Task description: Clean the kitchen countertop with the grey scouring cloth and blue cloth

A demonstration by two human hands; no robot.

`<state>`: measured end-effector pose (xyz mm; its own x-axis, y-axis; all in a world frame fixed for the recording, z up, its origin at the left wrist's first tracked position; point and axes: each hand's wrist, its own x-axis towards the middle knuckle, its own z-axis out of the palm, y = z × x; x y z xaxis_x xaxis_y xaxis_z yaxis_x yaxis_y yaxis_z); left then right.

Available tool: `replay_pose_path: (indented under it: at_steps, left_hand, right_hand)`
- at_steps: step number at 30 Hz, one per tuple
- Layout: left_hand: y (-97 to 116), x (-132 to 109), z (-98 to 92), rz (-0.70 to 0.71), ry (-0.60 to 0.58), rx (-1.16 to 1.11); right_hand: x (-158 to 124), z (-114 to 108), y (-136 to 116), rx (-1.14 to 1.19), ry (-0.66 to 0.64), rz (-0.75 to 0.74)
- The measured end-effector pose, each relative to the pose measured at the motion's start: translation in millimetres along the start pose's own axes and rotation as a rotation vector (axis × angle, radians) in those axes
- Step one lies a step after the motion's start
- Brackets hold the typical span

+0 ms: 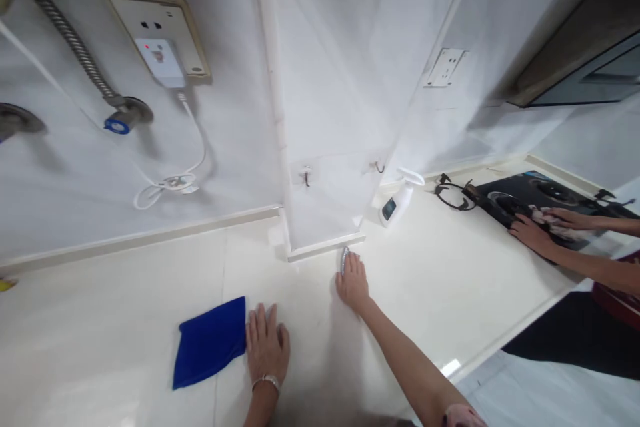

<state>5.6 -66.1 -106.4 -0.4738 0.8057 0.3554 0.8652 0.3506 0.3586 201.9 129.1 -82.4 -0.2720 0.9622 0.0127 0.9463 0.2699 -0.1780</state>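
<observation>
The person's left hand [269, 343] lies open and flat on the worktop [415, 280], with nothing grasped in it; a bracelet [267, 381] is around its wrist, and its fingers are just at the right edge of a blue cloth [210, 343] (whether they touch it, I cannot tell); this cloth is spread flat, well in front of the worktop's back edge. The right hand [354, 285] grasps a small silvery-grey pad [345, 257], which shows only partly between the thumb and the fingers; the pad is on the worktop, near the foot of the white pillar [325, 213], just by its front right corner.

To the right of the pillar, near the back edge, stands a white spray bottle [397, 203] with a small dark panel; farther along, a black pan support [469, 195] lies on the worktop at the left edge of the black stove [530, 190]. Over this stove are two hands of a co-worker [533, 238], with a pale, crumpled rag [541, 215] under them; on the wall at left, a white plug [161, 61] sits in a socket, and its cord hangs down in loops.
</observation>
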Motion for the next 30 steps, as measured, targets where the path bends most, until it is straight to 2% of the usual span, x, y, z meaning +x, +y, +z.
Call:
replay_pose_path:
  at_steps: [3, 6, 9, 12, 15, 18, 22, 25, 27, 30]
  left_hand:
    - [-3.1, -0.4, -1.4, -0.025, -0.037, -0.032]
    - [-9.2, 0.4, -2.2, -0.051, -0.087, -0.072]
    - [-13.0, 1.6, -2.8, -0.088, -0.111, -0.109]
    - [-11.3, 4.3, -5.4, -0.133, -0.117, -0.135]
    - [-8.1, 13.2, -10.4, -0.182, -0.136, -0.152]
    - [-12.5, 31.4, -15.8, -0.244, -0.147, -0.227]
    - [-32.9, 65.4, -22.3, -0.322, -0.127, -0.305]
    - [-44.0, 87.2, -27.6, -0.380, -0.115, -0.384]
    - [-39.7, 90.5, -30.4, -0.402, -0.134, -0.465]
    - [-9.5, 71.3, -29.9, -0.398, -0.232, -0.653]
  right_hand:
    - [-8.3, 4.1, -55.4, 0.044, -0.054, -0.216]
    - [-28.9, 8.2, -89.8, 0.103, -0.092, -0.480]
    - [-54.7, 10.7, -93.6, 0.187, -0.121, -0.724]
    - [-82.1, 11.9, -73.8, 0.233, -0.128, -0.835]
    - [-105.6, 15.1, -46.4, 0.228, -0.061, -0.802]
    - [-117.4, 21.4, -20.0, 0.213, 0.030, -0.732]
    - [-109.6, 29.3, 21.6, 0.218, 0.137, -0.614]
    - [-97.0, 31.1, 59.8, 0.280, 0.218, -0.446]
    - [-93.0, 30.9, 79.3, 0.377, 0.289, -0.302]
    - [-96.6, 27.8, 83.0, 0.578, 0.361, -0.124]
